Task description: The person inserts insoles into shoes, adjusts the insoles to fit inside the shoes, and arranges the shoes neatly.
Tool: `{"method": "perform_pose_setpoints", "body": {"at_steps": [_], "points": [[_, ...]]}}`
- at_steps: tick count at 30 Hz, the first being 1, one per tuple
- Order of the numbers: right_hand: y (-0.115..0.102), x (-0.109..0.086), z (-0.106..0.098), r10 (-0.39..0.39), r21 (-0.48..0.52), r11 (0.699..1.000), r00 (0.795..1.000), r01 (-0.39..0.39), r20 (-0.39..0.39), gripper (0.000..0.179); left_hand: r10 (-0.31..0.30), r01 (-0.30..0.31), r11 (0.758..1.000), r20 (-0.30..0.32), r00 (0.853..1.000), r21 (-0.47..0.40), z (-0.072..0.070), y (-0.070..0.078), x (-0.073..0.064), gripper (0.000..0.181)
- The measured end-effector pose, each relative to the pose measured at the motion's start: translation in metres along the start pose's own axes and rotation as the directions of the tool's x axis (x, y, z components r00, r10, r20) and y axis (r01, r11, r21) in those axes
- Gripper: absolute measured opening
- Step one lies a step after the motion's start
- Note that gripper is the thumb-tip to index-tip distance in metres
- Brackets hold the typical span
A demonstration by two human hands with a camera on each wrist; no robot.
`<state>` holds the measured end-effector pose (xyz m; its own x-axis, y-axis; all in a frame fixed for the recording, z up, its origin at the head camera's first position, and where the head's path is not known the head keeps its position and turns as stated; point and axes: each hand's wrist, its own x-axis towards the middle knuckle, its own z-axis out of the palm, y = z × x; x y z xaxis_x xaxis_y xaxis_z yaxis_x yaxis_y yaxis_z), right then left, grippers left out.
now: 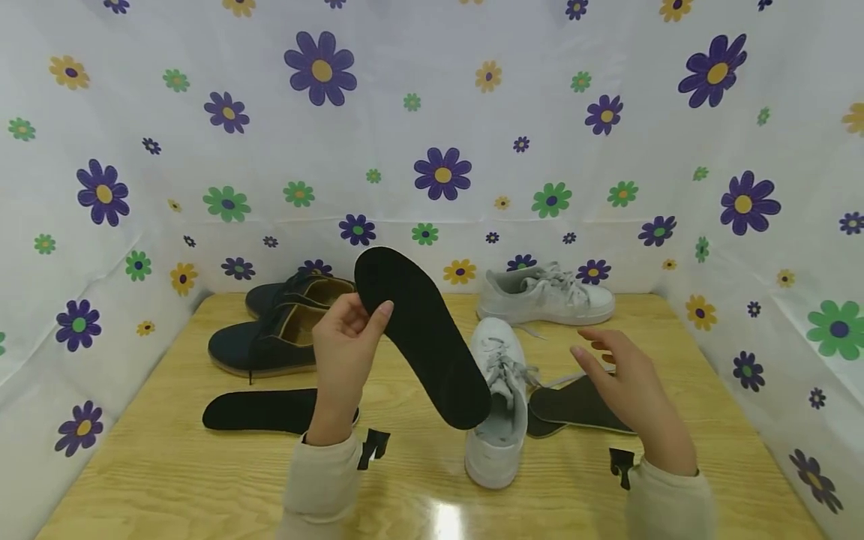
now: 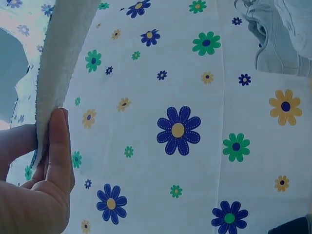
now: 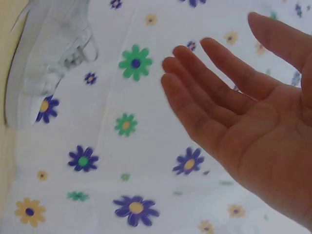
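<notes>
My left hand [image 1: 347, 345] pinches a black insole [image 1: 421, 330] near its upper end, thumb on the dark face. The left wrist view shows the insole's pale, fuzzy underside [image 2: 68, 53] edge-on between thumb and fingers [image 2: 58, 146]. Its lower end hangs in front of a white sneaker [image 1: 496, 450] that stands on the table, partly covering the shoe's opening. To the right of that sneaker my right hand [image 1: 628, 382] hovers, holding nothing, its fingers [image 3: 219, 78] loosely extended and the palm bare. Beneath it lie dark grey insoles [image 1: 577, 401], partly hidden by the hand.
A second white sneaker [image 1: 547, 296] stands at the back right, side-on. A pair of dark blue shoes [image 1: 263, 345] stands at the left. In front of them another black insole [image 1: 263, 411] lies flat on the wooden table [image 1: 202, 487]. Flower-patterned cloth [image 1: 378, 150] surrounds the table.
</notes>
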<state>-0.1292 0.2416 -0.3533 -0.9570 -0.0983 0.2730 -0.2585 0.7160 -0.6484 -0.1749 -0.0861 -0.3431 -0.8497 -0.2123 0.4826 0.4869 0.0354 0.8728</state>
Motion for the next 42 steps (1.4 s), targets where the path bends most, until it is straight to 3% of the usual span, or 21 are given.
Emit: {"method": "perform_pose_setpoints", "body": {"at_steps": [3,6,11,15,19,23,27,30,34,37,39,40,42], "points": [[-0.016,-0.003,0.011,-0.125,0.009,0.992,0.988,0.126,-0.093,0.037,0.002,-0.002,1.000,0.032,0.999,0.006,0.009,0.001,-0.004,0.016],[-0.038,-0.003,0.027,-0.225,0.009,0.974,0.966,0.228,-0.128,0.037,0.013,-0.013,1.000,0.059,0.998,0.006,0.017,0.002,-0.008,0.015],[-0.079,0.003,0.052,-0.308,-0.099,0.949,0.946,0.298,-0.104,0.053,0.062,-0.062,0.998,0.081,0.995,-0.002,0.029,0.001,-0.015,0.015],[-0.099,0.009,0.062,-0.330,-0.251,0.924,0.934,0.289,-0.137,0.076,0.086,-0.086,0.996,0.081,0.993,-0.010,0.035,0.001,-0.021,0.015],[-0.107,0.014,0.067,-0.312,-0.320,0.915,0.935,0.247,-0.170,0.088,0.083,-0.081,0.996,0.075,0.994,-0.021,0.042,0.001,-0.026,0.016],[-0.107,0.017,0.067,-0.295,-0.338,0.914,0.940,0.224,-0.173,0.089,0.088,-0.087,0.996,0.080,0.993,-0.026,0.049,0.002,-0.030,0.018],[-0.103,0.018,0.059,-0.188,-0.223,0.961,0.977,0.161,-0.105,0.081,0.096,-0.090,0.995,0.109,0.989,-0.051,0.053,0.002,-0.033,0.016],[-0.094,0.018,0.047,-0.065,-0.114,0.992,0.997,0.061,-0.034,0.075,0.111,-0.094,0.990,0.174,0.978,-0.105,0.056,0.001,-0.034,0.013],[-0.082,0.021,0.025,0.060,-0.046,0.997,0.998,-0.059,0.013,0.070,0.118,-0.082,0.986,0.267,0.956,-0.144,0.058,-0.002,-0.034,0.018],[-0.073,0.023,0.005,0.127,-0.011,0.992,0.992,-0.127,0.014,0.067,0.091,-0.105,0.994,0.351,0.932,0.021,0.060,-0.007,-0.033,0.014],[-0.068,0.023,-0.006,0.162,0.011,0.987,0.987,-0.162,0.010,0.064,0.078,-0.170,0.970,0.444,0.893,0.174,0.061,-0.012,-0.033,0.008],[-0.066,0.022,-0.010,0.172,0.022,0.985,0.985,-0.172,0.009,0.063,0.073,-0.218,0.946,0.498,0.864,0.241,0.062,-0.015,-0.033,0.008],[-0.061,0.020,-0.016,0.185,0.046,0.982,0.983,-0.185,0.017,0.058,0.087,-0.351,0.875,0.605,0.792,0.334,0.065,-0.023,-0.035,0.010]]}}
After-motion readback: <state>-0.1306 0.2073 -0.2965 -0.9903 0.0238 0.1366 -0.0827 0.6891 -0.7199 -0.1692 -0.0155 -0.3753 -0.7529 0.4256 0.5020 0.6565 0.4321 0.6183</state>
